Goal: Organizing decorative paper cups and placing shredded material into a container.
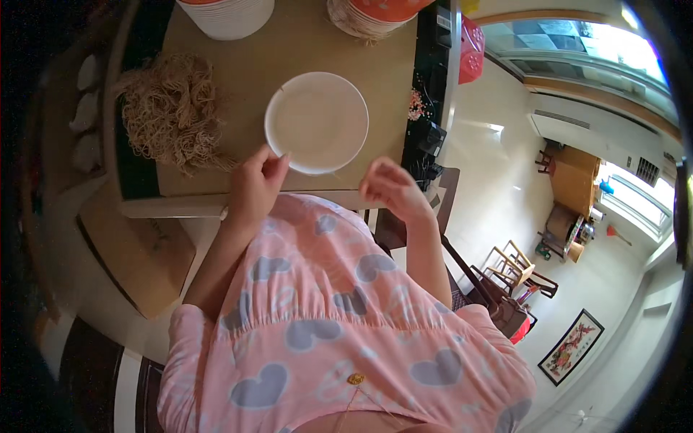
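A round white bowl [317,119], probably paper, sits near the table's front edge with its open side up. Thumb and fingers of my left hand [258,180] pinch its near-left rim. To the right of the bowl and apart from it, my right hand [393,189] hovers over the table edge with its fingers curled together. Anything between those fingers is too small to make out. A tangled heap of tan string [173,115] lies left of the bowl, and its loose ends reach toward my left hand.
At the far left stands a stack of white bowls [232,18]. A second stack, orange inside with string around it [375,18], is at the far right. Small dark boxes [432,138] and pink-and-white beads [416,105] lie along the table's right edge. A cardboard box [137,249] stands below left.
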The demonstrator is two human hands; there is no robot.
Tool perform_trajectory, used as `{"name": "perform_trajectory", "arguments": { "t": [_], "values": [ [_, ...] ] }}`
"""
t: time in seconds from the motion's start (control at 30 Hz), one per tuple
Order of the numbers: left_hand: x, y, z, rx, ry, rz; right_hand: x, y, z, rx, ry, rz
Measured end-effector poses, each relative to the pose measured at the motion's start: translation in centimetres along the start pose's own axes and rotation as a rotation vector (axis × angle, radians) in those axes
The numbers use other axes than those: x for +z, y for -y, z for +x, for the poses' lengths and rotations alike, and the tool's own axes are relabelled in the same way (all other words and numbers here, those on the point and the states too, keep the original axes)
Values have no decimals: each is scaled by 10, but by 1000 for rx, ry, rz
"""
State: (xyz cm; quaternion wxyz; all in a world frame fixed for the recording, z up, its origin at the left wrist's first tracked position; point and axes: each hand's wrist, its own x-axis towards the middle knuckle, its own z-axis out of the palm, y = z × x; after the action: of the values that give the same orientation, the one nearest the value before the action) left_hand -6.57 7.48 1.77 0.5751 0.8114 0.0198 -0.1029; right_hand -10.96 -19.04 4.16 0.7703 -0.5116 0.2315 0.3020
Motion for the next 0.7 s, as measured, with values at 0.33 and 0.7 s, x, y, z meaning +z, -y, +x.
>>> {"name": "perform_trajectory", "arguments": {
  "t": [0.33, 0.7],
  "values": [
    [50, -11, 22, 498, 469, 379, 56, 12, -7, 51, 371, 30],
    [25, -47, 71, 75, 226, -106, 41, 3, 68, -563, -381, -108]
  ]
}}
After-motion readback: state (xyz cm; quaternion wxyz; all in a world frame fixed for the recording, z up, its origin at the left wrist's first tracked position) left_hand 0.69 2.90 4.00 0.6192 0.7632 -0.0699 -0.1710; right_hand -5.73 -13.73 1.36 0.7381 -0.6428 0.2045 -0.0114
